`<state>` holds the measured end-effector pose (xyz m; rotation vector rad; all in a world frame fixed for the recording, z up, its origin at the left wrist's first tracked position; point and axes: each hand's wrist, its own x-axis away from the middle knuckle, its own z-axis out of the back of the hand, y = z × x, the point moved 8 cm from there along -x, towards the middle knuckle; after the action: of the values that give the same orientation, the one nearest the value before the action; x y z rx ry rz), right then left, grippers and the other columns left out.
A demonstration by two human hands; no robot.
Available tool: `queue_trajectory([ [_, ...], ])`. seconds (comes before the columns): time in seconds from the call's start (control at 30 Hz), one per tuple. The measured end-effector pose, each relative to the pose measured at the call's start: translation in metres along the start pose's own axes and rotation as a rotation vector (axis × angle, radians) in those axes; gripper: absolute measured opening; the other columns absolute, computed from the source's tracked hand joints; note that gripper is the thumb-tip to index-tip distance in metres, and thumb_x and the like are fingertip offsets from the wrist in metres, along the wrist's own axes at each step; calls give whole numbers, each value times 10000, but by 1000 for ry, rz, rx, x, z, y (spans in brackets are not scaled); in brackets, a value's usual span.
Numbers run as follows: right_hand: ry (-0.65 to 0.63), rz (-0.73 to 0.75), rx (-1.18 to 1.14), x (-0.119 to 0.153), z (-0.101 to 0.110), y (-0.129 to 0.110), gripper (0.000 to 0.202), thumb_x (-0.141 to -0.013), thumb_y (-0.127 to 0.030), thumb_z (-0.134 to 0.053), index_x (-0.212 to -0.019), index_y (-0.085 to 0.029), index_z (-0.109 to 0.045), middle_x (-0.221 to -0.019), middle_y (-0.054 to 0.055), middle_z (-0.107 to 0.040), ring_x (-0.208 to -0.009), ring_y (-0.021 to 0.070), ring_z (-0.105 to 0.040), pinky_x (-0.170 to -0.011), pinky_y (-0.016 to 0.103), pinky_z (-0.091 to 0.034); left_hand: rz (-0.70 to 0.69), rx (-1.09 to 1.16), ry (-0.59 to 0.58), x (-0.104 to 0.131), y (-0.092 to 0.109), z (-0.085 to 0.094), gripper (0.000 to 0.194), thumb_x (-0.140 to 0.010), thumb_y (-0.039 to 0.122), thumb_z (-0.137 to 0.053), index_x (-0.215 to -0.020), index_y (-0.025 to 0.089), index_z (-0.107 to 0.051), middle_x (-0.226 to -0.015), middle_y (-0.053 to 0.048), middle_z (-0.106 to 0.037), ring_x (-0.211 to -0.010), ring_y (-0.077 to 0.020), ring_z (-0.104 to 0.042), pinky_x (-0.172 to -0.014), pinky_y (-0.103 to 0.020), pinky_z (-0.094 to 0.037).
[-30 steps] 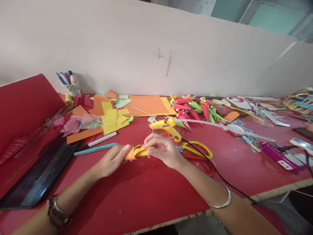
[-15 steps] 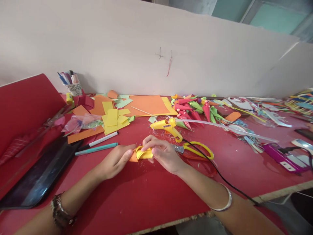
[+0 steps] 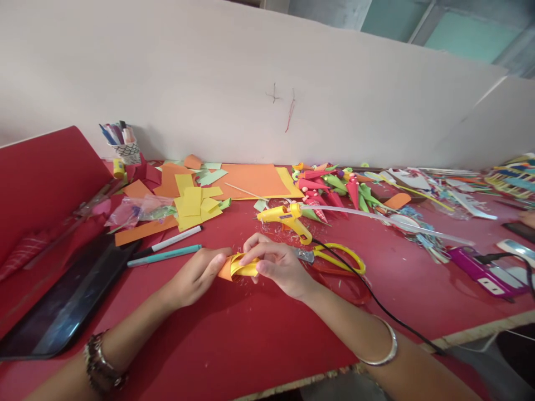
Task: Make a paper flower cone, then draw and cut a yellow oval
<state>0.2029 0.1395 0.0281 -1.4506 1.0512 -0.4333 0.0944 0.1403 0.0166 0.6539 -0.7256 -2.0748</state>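
Evidently, the head view shows a paper roll [image 3: 244, 270], orange outside and yellow within, held low above the red desk [image 3: 251, 340], slightly below centre of view. Whether the yellow is a separate insert or the inner face cannot be determined.

State of hands: the left hand [image 3: 194, 279] is closed around the orange end, thumb on top, its fingers largely hidden behind. The right hand [image 3: 281, 267] is partly closed, pinching the yellow end between thumb and bent fingers.

Handling, as judged: very light, thin-walled, springy enough to uncurl if released. Slipping appears unlikely; creasing or crushing is the chief hazard. Recommended hold: light encircling pressure on the orange end, with a thumb-and-finger pinch at the yellow edge, and no squeezing of the open middle.

Surroundings, taken clockwise from the roll: glue gun [image 3: 288, 218] between one and two o'clock; yellow-handled scissors [image 3: 340, 259] at three; teal pen [image 3: 164, 256] just past nine; yellow paper pieces [image 3: 191, 201] near eleven.

Changes against the frame one second earlier: the right hand sits slightly toward nine o'clock, less yellow paper shows, and more of the scissors' metal is exposed. Glue gun, pen and loose paper lie as they did.
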Motion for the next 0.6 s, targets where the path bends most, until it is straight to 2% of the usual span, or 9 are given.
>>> queue_trajectory([
  [0.37, -33, 15, -22, 0, -3, 3, 157, -722, -362, -628, -810, -242, -682, -822, 2, -430, -654, 72, -480, -527, 200, -479, -12, -1, 14, -1, 5, 1, 475, -884, 438, -174, -623, 179, -475, -559, 10, -470, -506, -111, -419, -509, -220, -377],
  [0.6, -38, 7, -48, 1, -4, 6, 132, -726, -310, -636, -828, -243, -685, -822, -3, -424, -653, 63, -475, -531, 189, -475, -93, 18, 18, -1, 9, 2, 442, -896, 399, -177, -642, 181, -466, -564, 16, -479, -500, -107, -427, -501, -213, -380],
])
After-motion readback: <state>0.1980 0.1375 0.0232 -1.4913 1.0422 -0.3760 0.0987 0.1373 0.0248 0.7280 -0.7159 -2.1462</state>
